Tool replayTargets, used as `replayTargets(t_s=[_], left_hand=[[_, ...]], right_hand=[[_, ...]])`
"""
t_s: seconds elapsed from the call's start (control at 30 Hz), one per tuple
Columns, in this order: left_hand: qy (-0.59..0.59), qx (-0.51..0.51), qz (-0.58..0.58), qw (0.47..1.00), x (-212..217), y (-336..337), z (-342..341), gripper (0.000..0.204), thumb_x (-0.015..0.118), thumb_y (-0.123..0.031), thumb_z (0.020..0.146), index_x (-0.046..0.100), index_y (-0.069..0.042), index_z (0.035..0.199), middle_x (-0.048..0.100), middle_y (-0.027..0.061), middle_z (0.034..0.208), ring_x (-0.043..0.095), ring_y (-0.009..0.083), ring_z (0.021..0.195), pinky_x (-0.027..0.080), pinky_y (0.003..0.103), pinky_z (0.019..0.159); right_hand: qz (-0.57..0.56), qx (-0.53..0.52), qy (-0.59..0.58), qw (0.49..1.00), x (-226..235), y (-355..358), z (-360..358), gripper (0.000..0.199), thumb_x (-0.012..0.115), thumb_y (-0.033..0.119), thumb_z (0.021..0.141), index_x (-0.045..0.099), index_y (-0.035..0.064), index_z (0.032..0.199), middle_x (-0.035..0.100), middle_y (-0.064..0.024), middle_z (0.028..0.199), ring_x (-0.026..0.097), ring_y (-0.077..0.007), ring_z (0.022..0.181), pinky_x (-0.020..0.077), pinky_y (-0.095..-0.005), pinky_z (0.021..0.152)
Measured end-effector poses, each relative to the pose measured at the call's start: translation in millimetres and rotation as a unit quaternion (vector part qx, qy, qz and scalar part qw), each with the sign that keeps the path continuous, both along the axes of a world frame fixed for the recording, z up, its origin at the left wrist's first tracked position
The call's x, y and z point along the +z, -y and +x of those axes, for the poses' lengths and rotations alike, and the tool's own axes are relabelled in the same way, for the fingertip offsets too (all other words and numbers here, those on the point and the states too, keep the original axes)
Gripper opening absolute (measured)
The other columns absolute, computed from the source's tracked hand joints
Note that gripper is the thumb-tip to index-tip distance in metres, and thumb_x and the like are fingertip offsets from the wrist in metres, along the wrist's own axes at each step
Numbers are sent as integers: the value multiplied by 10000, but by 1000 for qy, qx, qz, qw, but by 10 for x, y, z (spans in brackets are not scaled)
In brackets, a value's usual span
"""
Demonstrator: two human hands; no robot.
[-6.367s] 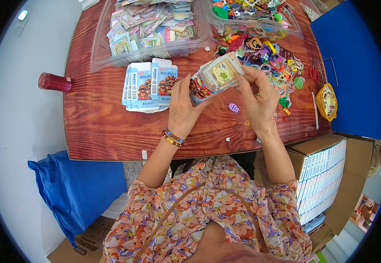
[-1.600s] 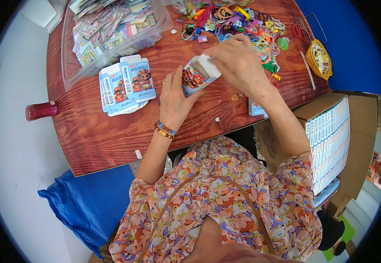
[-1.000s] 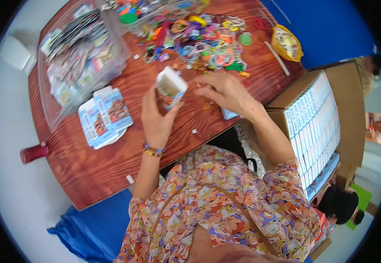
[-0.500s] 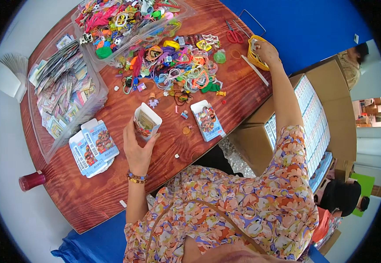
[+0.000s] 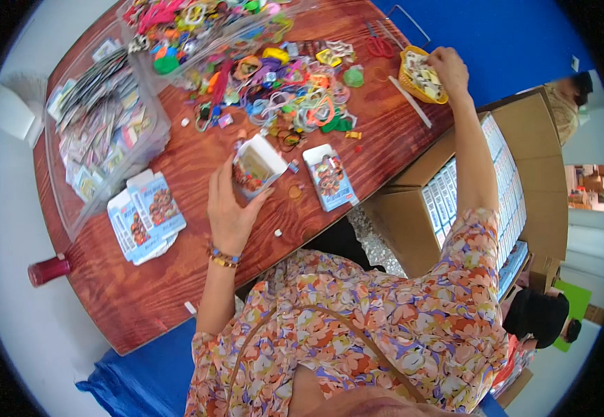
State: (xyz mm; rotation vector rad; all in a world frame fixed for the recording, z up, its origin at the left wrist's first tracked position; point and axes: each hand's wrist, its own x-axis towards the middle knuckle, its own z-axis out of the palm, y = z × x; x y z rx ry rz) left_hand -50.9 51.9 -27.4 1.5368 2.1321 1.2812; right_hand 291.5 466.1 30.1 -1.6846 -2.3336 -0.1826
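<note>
Cardboard, white outside with a printed front, forms the small open box [image 5: 254,167] that is clasped upright in the left hand [image 5: 229,208], the grip closed around it above the near edge of the wooden bench [image 5: 135,292]. A flat printed packet [image 5: 329,177] is laid just beside it. Further in, a heap of coloured trinkets [image 5: 281,90] is spread. At the far right corner, the right hand [image 5: 448,69] is set in a yellow basket [image 5: 420,75]; its grip cannot be made out.
</note>
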Motion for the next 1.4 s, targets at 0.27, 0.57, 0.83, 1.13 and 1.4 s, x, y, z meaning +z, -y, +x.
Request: replayTargets(t_s=[0.27,0.57,0.83,1.13,1.4], left_hand=[[-101,50,11,994,-92,11,61,766,886,-278,658,522,-11,1277,574,166,1157,578,354,1057,518,434,858],[-106,55,6,993,-31,116,57,801,889,-314,643,515,-15,1286,576,161,1140,592,350,1039,542,428,799],[-154,31,-105,982,-73,237,162,826,838,-455,661,543,5,1280,584,150,1082,560,322,996,475,428,837],[-171,27,-134,976,-121,201,323,829,842,-429,660,535,-15,1309,564,125,1132,523,306,1027,424,440,866],[-207,218,-80,950,-72,564,-363,818,845,-429,663,521,-40,1306,534,137,1216,504,345,1095,381,501,937]], right_hand=[[-90,418,-240,871,576,2253,-1633,86,708,65,828,634,24,846,624,-79,1115,597,-265,1110,460,-363,928],[-109,435,-126,885,81,2849,-2167,99,667,173,872,704,81,877,618,-65,1235,512,-300,1237,232,-579,1108],[-259,390,-271,841,90,2430,-1985,185,647,72,918,700,11,1084,582,-128,1321,584,-253,1181,572,-345,804],[-137,552,-273,776,191,2622,-3222,146,638,90,909,694,5,1014,665,-141,1138,630,-313,1061,505,-387,892],[-84,647,-157,742,225,2812,-4434,120,619,139,889,643,22,902,663,-111,931,631,-340,888,499,-461,777]])
